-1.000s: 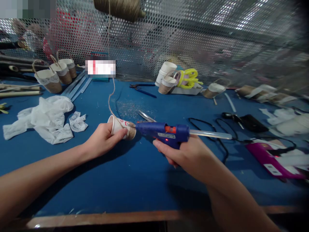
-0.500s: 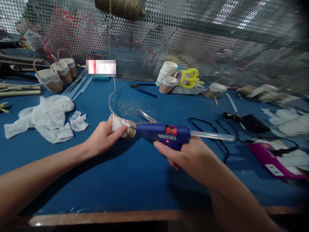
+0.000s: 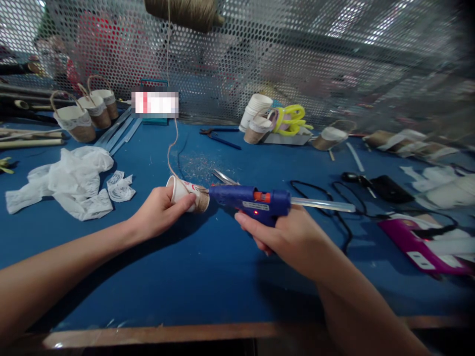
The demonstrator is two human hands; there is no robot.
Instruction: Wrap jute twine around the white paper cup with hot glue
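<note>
My left hand (image 3: 158, 213) grips a small white paper cup (image 3: 182, 191) lying on its side, its base end wound with brown twine. A strand of twine (image 3: 169, 148) runs from the cup up to a spool (image 3: 183, 12) hanging at the top. My right hand (image 3: 289, 237) is closed round the handle of a blue hot glue gun (image 3: 252, 200) with a clear glue stick (image 3: 322, 203) sticking out of its back. The gun's nozzle touches the twine-wrapped end of the cup. Both are just above the blue table (image 3: 208, 277).
White lace scraps (image 3: 70, 180) lie at left, finished twine-and-lace cup baskets (image 3: 79, 121) behind them. Metal tweezers (image 3: 224, 177) lie past the cup. A stack of cups (image 3: 256, 111), yellow scissors (image 3: 293, 117), black cables (image 3: 334, 198) and a magenta device (image 3: 419, 244) fill the right. A perforated metal screen (image 3: 334, 59) stands behind.
The glue gun has shifted very slightly; its nozzle stays against the cup's wrapped end. My left hand and the cup have hardly moved.
</note>
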